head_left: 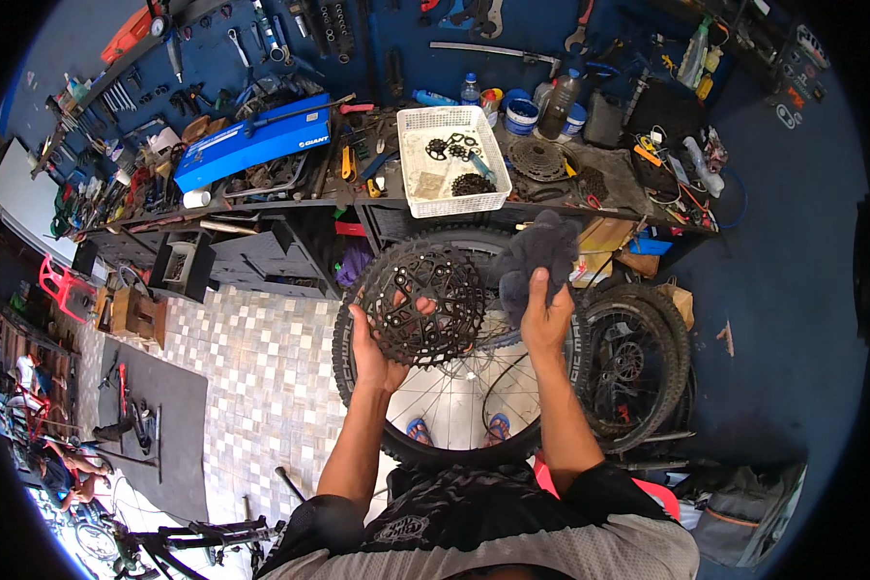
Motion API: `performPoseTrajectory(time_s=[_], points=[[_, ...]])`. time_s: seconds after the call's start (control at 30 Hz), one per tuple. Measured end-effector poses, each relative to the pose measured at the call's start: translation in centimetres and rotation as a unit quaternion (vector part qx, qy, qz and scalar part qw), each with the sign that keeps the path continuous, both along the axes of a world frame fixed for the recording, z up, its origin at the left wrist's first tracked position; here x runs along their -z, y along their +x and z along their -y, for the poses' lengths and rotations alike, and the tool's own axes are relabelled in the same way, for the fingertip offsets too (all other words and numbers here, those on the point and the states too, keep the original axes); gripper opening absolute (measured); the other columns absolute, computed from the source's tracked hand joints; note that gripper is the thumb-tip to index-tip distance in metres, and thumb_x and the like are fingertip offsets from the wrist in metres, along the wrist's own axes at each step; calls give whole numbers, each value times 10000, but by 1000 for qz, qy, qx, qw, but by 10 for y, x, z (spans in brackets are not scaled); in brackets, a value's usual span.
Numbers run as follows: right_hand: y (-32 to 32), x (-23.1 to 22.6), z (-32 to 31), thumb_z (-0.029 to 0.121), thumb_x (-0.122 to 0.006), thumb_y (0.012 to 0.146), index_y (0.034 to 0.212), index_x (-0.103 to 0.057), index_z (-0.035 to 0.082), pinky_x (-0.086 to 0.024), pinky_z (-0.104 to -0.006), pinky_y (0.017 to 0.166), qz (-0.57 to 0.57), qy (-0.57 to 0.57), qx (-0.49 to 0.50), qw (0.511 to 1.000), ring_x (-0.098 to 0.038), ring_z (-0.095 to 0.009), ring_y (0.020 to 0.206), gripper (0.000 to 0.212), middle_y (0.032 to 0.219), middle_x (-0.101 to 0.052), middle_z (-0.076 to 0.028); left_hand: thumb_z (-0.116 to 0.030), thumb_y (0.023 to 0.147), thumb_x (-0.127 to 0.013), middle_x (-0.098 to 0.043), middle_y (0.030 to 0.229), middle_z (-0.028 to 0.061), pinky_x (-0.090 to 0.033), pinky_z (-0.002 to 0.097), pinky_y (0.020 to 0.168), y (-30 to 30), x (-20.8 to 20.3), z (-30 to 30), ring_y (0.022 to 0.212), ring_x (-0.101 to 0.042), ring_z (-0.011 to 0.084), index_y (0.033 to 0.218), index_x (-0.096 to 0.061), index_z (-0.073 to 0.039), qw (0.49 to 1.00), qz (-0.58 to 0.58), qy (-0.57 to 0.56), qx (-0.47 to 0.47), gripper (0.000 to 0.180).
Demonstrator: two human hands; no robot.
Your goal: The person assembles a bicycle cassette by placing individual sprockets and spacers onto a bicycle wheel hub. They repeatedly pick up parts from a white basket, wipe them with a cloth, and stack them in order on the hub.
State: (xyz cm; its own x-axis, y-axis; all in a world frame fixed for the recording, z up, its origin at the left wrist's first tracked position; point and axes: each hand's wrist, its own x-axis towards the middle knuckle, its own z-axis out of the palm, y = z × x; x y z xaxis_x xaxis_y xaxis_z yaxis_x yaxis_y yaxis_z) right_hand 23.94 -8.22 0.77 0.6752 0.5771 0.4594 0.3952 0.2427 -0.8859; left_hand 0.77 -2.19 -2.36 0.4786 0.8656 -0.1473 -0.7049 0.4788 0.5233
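My left hand (373, 356) grips a large black bicycle cassette (427, 304) from its left and underside, with fingertips showing through the gaps near its middle. A dark grey cloth (536, 253) is pinched in my right hand (545, 314), thumb on top, just right of the cassette and apart from it. Below both hands is a bicycle wheel (358, 414) with a knobby tyre, its spokes spread in front of my body. Part of the wheel's far side is hidden behind the cassette and the cloth.
A cluttered workbench runs ahead, bearing a white plastic basket (411, 184) with small sprockets, a blue box (251, 150) and another cassette (539, 159). More wheels (638, 367) lean at the right. Open drawers (186, 266) stick out at left; a bicycle frame (188, 536) lies lower left.
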Motion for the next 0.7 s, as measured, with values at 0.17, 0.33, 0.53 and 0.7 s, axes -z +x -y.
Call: performPoseTrajectory(time_s=[0.17,0.33,0.53,0.7], points=[[-64,0,16,450,-580,1008,1475,-475,-9,-344,-512,1158,283,-116,-279,910,-482,-397,1387,663,1444,-548,-251,-732,1023,-254,-594,1413,174,-449,500,1118,15,0,-10,1320,-565,315,1547,-404,-83,999,-39,28,0,847],[-72,6,-42,419,-506,1040,1515,-409,-49,-195,-507,1242,354,-169,-179,902,-257,-433,1530,675,1567,-394,-287,-653,1068,-266,-451,1568,92,-338,429,1204,46,-14,25,1440,-439,263,1592,-353,-138,997,-79,8,-13,740],[-80,9,-46,380,-418,1095,1503,-347,-159,-250,-489,1238,199,-59,-270,940,-344,-431,1497,679,1586,-366,-321,-576,1100,-325,-519,1478,93,-421,402,1133,49,-24,8,1334,-531,246,1532,-409,-86,996,-67,38,-53,659],[-45,60,26,501,-379,1108,1171,-710,-15,-486,-377,986,-101,-226,-431,868,-658,-227,1075,616,1079,-734,-180,-572,1096,-355,-652,1308,116,-527,383,981,33,-29,-41,1126,-648,224,1474,-494,-40,979,-158,46,-120,668]])
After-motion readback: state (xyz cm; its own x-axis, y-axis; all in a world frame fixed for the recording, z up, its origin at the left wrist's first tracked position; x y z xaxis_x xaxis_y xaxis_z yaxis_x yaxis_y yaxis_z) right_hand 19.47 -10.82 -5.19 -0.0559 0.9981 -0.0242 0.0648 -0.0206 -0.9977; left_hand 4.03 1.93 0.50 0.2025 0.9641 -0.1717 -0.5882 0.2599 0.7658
